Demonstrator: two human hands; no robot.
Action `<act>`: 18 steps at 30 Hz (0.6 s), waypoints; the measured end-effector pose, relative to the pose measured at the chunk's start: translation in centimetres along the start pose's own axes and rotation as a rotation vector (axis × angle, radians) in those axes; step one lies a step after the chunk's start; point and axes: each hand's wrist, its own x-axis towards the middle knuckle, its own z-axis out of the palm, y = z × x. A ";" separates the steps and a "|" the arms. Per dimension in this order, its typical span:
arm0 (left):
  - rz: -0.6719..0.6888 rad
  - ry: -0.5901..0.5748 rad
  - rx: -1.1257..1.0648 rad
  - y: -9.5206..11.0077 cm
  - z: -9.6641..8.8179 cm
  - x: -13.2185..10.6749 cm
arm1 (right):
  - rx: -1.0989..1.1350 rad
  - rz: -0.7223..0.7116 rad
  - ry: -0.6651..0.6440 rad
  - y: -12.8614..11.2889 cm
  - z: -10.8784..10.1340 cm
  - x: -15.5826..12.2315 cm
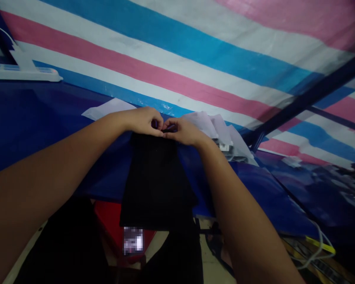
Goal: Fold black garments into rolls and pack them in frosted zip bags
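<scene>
A piece of black cloth [158, 177], perhaps a folded garment, lies over the blue table and hangs past its front edge. At its far end my left hand [146, 121] pinches the top edge between thumb and fingers. My right hand [182, 130] grips the same edge close beside it, and the fingertips of both hands nearly meet. Dark fabric shows in the small gap between thumbs and fingers. Just beyond my right hand lie several frosted plastic bags [215, 126] in an overlapping row, with dark contents and a white label. Another white bag or sheet [108, 109] lies behind my left forearm.
A striped pink, white and blue tarp [165, 67] rises behind the blue table [23, 126]. A white plastic fixture [26, 73] stands at the far left. A dark metal bar [307, 96] slants on the right. Below are a red stool [108, 219] and a white cable [321, 236].
</scene>
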 end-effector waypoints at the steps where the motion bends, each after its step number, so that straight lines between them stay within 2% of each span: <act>1: -0.036 0.002 -0.036 -0.2 -0.1 -0.1 | -0.002 0.007 0.001 0.0 0.0 0.0; 4: -0.164 -0.001 -0.136 -1.1 -0.2 -0.1 | -0.016 0.005 0.006 -0.3 0.0 0.0; 8: -0.253 -0.108 -0.208 -2.4 -0.2 0.1 | -0.030 0.008 0.006 -0.8 0.1 0.0; 12: -0.248 -0.135 -0.204 -2.7 0.0 0.3 | -0.037 0.016 0.011 -1.3 0.1 -0.1; 18: -0.191 -0.075 -0.163 -1.3 0.1 0.2 | 0.060 0.030 -0.027 -1.2 -0.3 -0.2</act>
